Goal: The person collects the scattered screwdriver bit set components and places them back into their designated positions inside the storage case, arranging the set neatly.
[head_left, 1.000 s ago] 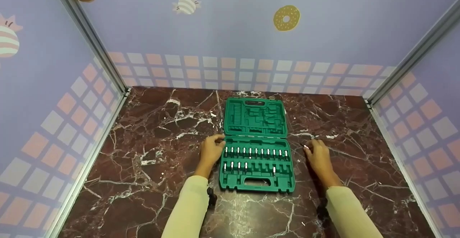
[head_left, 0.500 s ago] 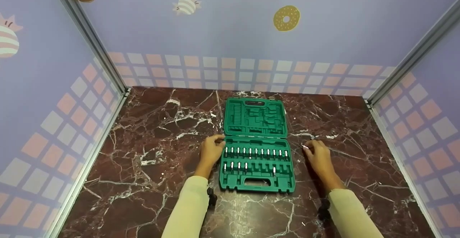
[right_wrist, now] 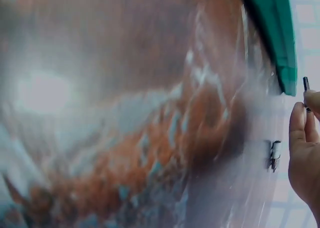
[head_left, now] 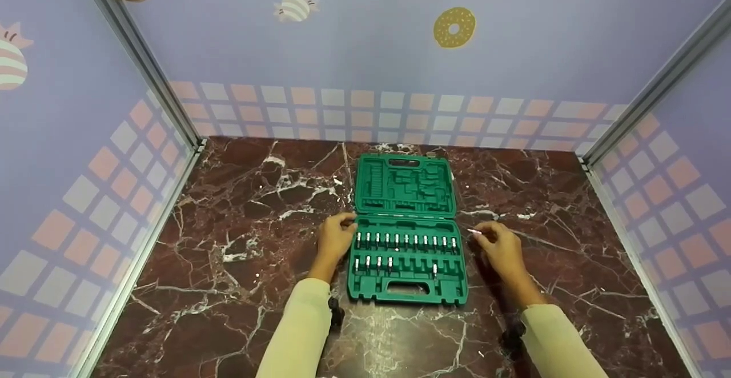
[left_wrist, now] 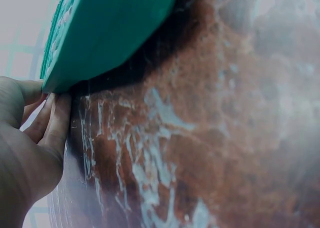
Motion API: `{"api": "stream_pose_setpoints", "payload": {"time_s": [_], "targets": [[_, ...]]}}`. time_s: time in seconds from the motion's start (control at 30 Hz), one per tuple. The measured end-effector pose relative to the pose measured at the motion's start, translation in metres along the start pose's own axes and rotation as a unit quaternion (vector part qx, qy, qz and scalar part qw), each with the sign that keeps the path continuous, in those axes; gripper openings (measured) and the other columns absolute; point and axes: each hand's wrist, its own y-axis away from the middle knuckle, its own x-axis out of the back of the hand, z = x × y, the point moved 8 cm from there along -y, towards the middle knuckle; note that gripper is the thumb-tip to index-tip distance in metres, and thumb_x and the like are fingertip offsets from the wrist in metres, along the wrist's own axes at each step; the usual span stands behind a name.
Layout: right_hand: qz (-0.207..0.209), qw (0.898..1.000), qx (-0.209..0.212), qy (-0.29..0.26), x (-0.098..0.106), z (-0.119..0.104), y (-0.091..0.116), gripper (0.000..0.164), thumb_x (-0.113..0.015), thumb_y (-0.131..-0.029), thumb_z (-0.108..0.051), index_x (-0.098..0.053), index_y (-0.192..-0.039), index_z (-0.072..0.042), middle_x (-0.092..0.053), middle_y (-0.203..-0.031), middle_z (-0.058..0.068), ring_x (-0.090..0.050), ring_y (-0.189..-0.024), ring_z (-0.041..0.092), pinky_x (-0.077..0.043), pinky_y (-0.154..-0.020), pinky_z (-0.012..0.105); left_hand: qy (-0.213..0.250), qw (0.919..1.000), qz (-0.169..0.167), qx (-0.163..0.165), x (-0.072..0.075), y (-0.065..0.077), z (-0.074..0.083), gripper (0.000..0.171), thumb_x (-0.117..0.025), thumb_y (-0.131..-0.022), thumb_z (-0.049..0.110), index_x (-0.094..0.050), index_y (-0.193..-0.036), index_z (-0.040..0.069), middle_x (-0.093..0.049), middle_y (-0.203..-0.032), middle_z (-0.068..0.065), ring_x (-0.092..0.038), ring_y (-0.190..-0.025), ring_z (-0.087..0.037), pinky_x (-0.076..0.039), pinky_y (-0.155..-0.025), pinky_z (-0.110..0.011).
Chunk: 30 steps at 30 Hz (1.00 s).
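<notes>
An open green tool case (head_left: pixel 405 224) lies on the marble-patterned table, its lid folded back. Two rows of silver bit sockets (head_left: pixel 406 241) fill its lower half, with bare slots in the front row. My left hand (head_left: pixel 335 238) is at the case's left edge, thumb and fingers pinching its rim (left_wrist: pixel 60 83). To the right of the case, my right hand (head_left: pixel 502 246) pinches a small bit socket (head_left: pixel 474 231) between thumb and fingers, its dark tip (right_wrist: pixel 306 83) pointing out. Another bit socket (right_wrist: pixel 275 155) lies on the table by the right hand.
The brown marble-patterned table (head_left: pixel 257 304) extends around the case. Purple patterned walls (head_left: pixel 371 52) enclose it at the back and both sides, with metal corner posts (head_left: pixel 148 58).
My right hand has moved a little left toward the case with the bit socket in its fingers. My left hand and the case stay in place.
</notes>
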Motion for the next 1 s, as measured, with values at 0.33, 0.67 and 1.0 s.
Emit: {"api": "stream_pose_setpoints", "payload": {"time_s": [0.33, 0.67, 1.0], "targets": [[-0.039, 0.998, -0.017, -0.042, -0.013, -0.015, 0.007, 0.008, -0.080, -0.091, -0.011, -0.078, -0.099, -0.009, -0.077, -0.099, 0.008, -0.065, -0.086, 0.010, -0.048, -0.077, 0.018, 0.003, 1.0000, 0.006, -0.005, 0.001, 0.001, 0.000, 0.019, -0.074, -0.095, 0.010, -0.079, -0.114, 0.009, -0.077, -0.101, -0.008, -0.072, -0.094, -0.026, -0.059, -0.082, -0.045], [-0.067, 0.995, 0.024, -0.064, -0.033, -0.041, 0.016, 0.011, -0.082, -0.087, -0.006, -0.079, -0.097, -0.011, -0.078, -0.095, 0.006, -0.067, -0.082, 0.007, -0.052, -0.073, 0.018, -0.001, 0.9999, 0.008, -0.010, 0.001, 0.001, 0.001, 0.019, -0.075, -0.095, 0.009, -0.079, -0.113, 0.008, -0.078, -0.100, -0.008, -0.073, -0.093, -0.026, -0.059, -0.082, -0.044], [-0.122, 0.989, 0.041, -0.071, -0.051, -0.061, 0.024, 0.012, -0.080, -0.089, -0.007, -0.078, -0.099, -0.014, -0.076, -0.096, 0.002, -0.068, -0.084, 0.010, -0.055, -0.073, 0.022, -0.003, 0.9999, 0.003, -0.010, 0.000, 0.001, 0.002, 0.020, -0.074, -0.095, 0.010, -0.079, -0.115, 0.010, -0.077, -0.101, -0.007, -0.073, -0.094, -0.025, -0.059, -0.082, -0.044]]}}
